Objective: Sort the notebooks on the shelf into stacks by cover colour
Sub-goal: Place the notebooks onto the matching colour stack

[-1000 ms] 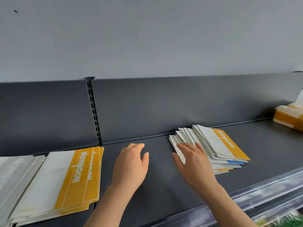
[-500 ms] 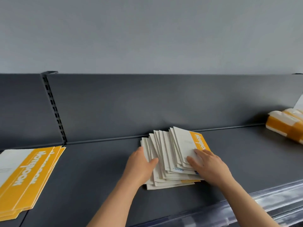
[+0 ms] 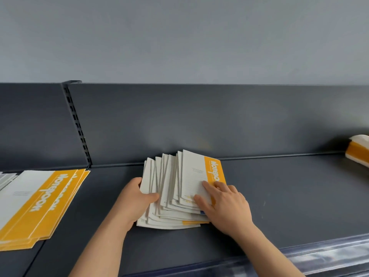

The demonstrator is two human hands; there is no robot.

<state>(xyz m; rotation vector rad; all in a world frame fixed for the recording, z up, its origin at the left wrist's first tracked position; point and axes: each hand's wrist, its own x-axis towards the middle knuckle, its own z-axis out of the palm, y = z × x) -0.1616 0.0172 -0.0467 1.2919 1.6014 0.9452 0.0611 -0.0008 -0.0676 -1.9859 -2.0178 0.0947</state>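
Fanned pile of notebooks [image 3: 169, 196] on the dark shelf [image 3: 279, 196]. Left hand [image 3: 133, 200] grasps its left edge; right hand [image 3: 225, 204] lies flat, fingers released, on the top yellow-banded cover. Yellow stack [image 3: 40, 204] lies well apart at left

1. Only two hands and two forearms of the person are visible.
2. The left hand [image 3: 134, 200] is bare: it wears no glove, no ring and no watch.
3. The right hand [image 3: 225, 206] is also bare, without any jewellery on the fingers.
4. Both forearms are uncovered down to the bottom edge of the view; no sleeve is visible on them.
5. The fingernails are short and without polish.
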